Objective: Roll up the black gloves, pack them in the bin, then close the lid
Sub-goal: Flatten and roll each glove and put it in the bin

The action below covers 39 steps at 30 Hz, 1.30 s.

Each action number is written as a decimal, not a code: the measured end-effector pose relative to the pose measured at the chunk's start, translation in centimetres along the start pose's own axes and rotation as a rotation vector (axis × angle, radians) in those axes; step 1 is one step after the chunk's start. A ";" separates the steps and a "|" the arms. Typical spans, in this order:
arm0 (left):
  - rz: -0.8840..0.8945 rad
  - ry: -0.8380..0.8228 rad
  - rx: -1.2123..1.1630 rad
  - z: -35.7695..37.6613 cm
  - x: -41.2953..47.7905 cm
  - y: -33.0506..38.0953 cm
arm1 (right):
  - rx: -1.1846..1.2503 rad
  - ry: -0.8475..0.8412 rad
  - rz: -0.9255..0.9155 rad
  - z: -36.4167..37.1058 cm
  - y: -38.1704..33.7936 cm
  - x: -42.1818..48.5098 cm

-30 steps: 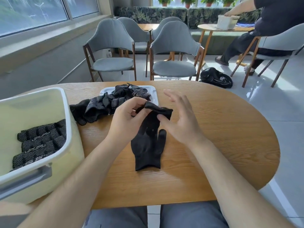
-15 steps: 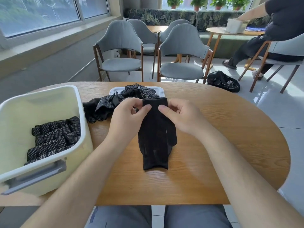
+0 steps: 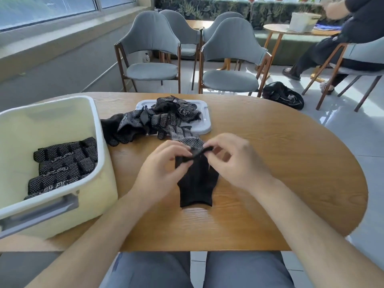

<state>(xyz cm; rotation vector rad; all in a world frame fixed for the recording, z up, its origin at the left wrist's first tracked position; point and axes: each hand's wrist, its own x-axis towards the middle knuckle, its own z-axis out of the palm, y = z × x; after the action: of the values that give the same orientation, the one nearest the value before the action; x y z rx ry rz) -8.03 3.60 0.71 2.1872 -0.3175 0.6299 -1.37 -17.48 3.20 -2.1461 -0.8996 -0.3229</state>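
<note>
A black glove (image 3: 196, 183) lies flat on the wooden table (image 3: 280, 163), its far end turned over into a small roll. My left hand (image 3: 160, 169) pinches the left side of that roll and my right hand (image 3: 232, 161) pinches the right side. A heap of loose dotted black gloves (image 3: 153, 121) lies just behind, partly on the white bin lid (image 3: 204, 121). The cream bin (image 3: 62, 113) stands at the left with several rolled gloves (image 3: 62, 165) inside.
Grey chairs (image 3: 230, 59) stand past the table's far edge. A black bag (image 3: 282, 95) lies on the floor at the right. A person sits at another table (image 3: 291, 31) at the back right. The bin's grey handle (image 3: 39, 213) faces me.
The glove went from held up to lying flat, and both hands now roll its far end toward me. The view has tilted down and closer.
</note>
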 end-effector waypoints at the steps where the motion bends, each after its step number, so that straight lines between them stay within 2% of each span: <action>1: 0.014 -0.067 0.028 0.1 -1.6 -1.0 | -0.021 -0.009 -0.021 1.0 0.5 -1.7; 3: 0.032 -0.141 0.051 0.1 -3.9 -2.0 | -0.056 -0.013 -0.052 2.4 1.3 -4.4; 15: 0.112 -0.252 0.219 0.3 -5.8 -1.8 | -0.212 0.024 -0.184 3.5 1.0 -7.7; 19: 0.161 -0.283 0.332 0.3 -5.9 -1.7 | -0.253 -0.028 -0.187 3.5 1.0 -7.9; 24: 0.174 -0.210 0.348 0.9 -5.8 -1.8 | -0.215 -0.188 -0.172 2.8 1.3 -7.9; 26: 0.123 -0.188 0.278 1.1 -5.4 -1.9 | -0.189 -0.201 -0.115 2.7 1.3 -8.0; 31: -0.196 -0.012 -0.064 0.9 -2.7 0.8 | 0.026 0.030 0.074 2.2 0.4 -5.4; 35: -0.227 0.131 -0.416 0.1 0.8 2.3 | 0.235 0.138 0.183 0.5 -1.0 -1.2; 39: -0.237 0.158 -0.498 -1.0 3.5 2.9 | 0.412 0.188 0.236 -0.8 -2.0 2.0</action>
<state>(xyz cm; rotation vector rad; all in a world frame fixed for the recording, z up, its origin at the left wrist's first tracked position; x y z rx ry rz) -6.59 2.50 4.99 1.6559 -0.1111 0.5207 -1.26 -16.16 5.88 -1.7821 -0.5423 -0.1957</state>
